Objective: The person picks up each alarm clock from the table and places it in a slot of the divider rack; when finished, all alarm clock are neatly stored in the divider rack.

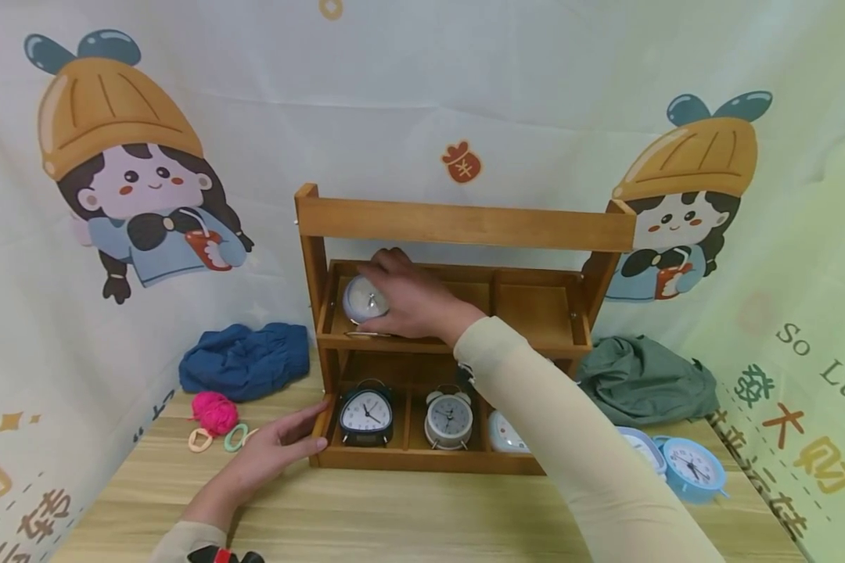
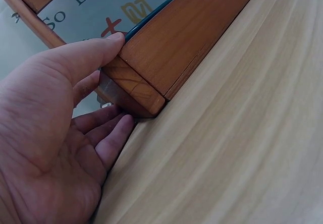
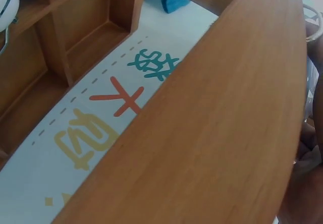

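Observation:
My right hand (image 1: 415,297) reaches into the upper left compartment of a brown wooden shelf (image 1: 465,219). Its thumb and fingers hold a small round alarm clock (image 1: 362,299) with a pale lavender rim, partly hidden by the hand. At the lower left corner of the shelf, my left hand (image 1: 275,446) grips the wood. The left wrist view shows the thumb (image 2: 96,52) on the front edge and the other fingers against the side. In the bottom row stand a black alarm clock (image 1: 366,414), a silver-white twin-bell clock (image 1: 449,418) and a white clock (image 1: 505,432) partly behind my right sleeve.
Two blue clocks (image 1: 693,465) stand together on the table at the right. Green cloth (image 1: 648,379) lies beside the shelf, and blue cloth (image 1: 246,360) lies on the left. Near it are pink yarn (image 1: 214,412) and several small rings (image 1: 235,438). A printed curtain (image 1: 394,78) hangs behind.

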`<act>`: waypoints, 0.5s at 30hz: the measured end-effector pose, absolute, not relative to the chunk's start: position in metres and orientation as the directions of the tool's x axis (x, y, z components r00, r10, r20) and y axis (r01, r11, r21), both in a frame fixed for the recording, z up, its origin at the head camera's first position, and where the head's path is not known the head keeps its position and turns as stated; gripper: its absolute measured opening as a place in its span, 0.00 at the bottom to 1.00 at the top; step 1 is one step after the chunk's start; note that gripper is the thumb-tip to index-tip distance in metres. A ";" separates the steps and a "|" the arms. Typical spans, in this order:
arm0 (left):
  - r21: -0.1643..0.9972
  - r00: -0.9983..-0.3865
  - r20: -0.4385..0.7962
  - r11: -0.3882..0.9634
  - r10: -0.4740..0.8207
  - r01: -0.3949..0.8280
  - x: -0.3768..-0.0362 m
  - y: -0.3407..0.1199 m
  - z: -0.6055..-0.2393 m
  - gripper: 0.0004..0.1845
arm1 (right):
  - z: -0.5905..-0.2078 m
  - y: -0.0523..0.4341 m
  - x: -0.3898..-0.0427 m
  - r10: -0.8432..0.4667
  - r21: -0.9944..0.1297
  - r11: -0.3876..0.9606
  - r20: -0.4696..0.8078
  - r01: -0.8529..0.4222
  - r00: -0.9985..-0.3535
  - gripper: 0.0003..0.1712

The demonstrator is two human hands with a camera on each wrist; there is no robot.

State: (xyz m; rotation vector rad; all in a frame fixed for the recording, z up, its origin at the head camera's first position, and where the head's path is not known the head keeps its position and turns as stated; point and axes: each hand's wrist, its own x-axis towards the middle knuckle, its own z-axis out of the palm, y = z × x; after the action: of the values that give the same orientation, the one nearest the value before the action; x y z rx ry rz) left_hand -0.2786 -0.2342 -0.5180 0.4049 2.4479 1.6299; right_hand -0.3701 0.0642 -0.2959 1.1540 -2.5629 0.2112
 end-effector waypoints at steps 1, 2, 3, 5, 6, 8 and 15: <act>0.922 -0.948 0.008 0.365 0.318 0.130 -0.279 -0.234 -0.518 0.37 | -0.295 0.064 -0.370 -0.704 0.007 0.664 0.342 -0.747 -0.622 0.54; 0.921 -0.948 0.008 0.367 0.318 0.131 -0.279 -0.234 -0.518 0.38 | -0.295 0.064 -0.370 -0.705 0.016 0.667 0.336 -0.745 -0.624 0.54; 0.922 -0.948 0.006 0.366 0.319 0.129 -0.279 -0.234 -0.518 0.38 | -0.295 0.064 -0.370 -0.706 0.024 0.670 0.330 -0.742 -0.626 0.54; 0.921 -0.948 0.005 0.367 0.320 0.129 -0.279 -0.234 -0.517 0.38 | -0.294 0.064 -0.369 -0.709 0.044 0.673 0.322 -0.738 -0.627 0.54; 0.922 -0.947 0.004 0.366 0.320 0.127 -0.280 -0.235 -0.517 0.38 | -0.294 0.064 -0.369 -0.711 0.055 0.674 0.320 -0.737 -0.626 0.54; 0.922 -0.948 0.004 0.366 0.319 0.128 -0.280 -0.234 -0.517 0.38 | -0.294 0.064 -0.368 -0.718 0.081 0.672 0.317 -0.736 -0.620 0.54; 0.918 -0.947 0.011 0.372 0.320 0.137 -0.278 -0.233 -0.516 0.37 | -0.295 0.077 -0.360 -0.719 0.026 0.641 0.370 -0.767 -0.588 0.47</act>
State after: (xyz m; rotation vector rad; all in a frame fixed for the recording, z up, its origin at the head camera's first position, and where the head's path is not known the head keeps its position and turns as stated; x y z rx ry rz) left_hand -0.2777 -0.2326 -0.5161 0.4140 2.4576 1.6199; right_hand -0.3596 0.0768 -0.2946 1.1849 -2.5158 0.1931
